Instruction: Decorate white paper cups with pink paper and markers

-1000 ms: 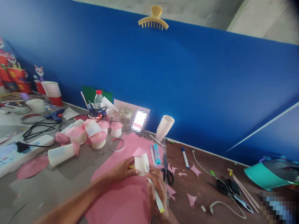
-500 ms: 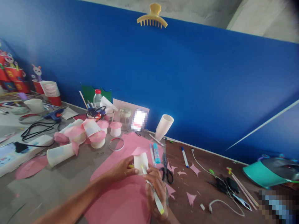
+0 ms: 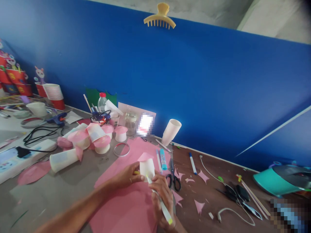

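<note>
A white paper cup (image 3: 146,168) with a pink cone-shaped paper top (image 3: 145,156) stands out over the pink paper sheet (image 3: 126,207). My left hand (image 3: 128,175) grips the cup's left side, and a small yellow object (image 3: 136,172) shows by its fingers. My right hand (image 3: 162,194) is closed around a white marker with a yellow end (image 3: 166,212). The marker's tip touches or nearly touches the cup's front, where a small yellow-green spot shows.
Black scissors (image 3: 173,181), a blue glue stick (image 3: 163,159) and pink scraps (image 3: 199,206) lie to the right. Pink-topped cups (image 3: 102,145) crowd the left, near a power strip (image 3: 29,157). A tall white cup stack (image 3: 171,132) leans by the blue wall.
The marker's tip has moved slightly left on the cup, and its yellow end has shifted a little right and down. Both hands keep their hold. The whole view has shifted slightly.
</note>
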`<state>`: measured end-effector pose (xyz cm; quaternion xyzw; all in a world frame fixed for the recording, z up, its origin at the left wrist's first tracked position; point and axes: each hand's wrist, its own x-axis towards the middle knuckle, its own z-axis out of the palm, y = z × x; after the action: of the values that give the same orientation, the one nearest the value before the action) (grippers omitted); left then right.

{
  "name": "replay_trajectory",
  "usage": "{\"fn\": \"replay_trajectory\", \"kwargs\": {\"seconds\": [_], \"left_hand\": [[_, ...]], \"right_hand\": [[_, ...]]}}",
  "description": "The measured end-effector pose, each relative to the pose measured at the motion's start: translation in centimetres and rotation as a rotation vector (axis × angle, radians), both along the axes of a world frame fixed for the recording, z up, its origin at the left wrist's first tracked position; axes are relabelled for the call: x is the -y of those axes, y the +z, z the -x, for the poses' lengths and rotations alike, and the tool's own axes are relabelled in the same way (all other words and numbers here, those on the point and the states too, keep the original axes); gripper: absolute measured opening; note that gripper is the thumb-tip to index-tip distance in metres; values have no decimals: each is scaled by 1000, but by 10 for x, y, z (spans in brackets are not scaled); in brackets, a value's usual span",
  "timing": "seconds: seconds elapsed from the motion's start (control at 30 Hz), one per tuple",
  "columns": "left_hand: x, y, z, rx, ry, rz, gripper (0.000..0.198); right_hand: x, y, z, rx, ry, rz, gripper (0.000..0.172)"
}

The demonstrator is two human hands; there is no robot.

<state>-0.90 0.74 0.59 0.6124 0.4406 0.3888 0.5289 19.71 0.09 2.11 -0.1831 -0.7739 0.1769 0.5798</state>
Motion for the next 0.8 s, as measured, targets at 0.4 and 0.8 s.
{"fn": "replay_trajectory", "kwargs": {"seconds": [0.4, 0.8], "left_hand": [[-1, 4, 0, 55, -37, 4, 67], [2, 10, -1, 11, -22, -40, 76]], "right_hand": [[2, -3, 0, -16, 3, 44, 24], [3, 0, 1, -6, -46, 30, 25]]}}
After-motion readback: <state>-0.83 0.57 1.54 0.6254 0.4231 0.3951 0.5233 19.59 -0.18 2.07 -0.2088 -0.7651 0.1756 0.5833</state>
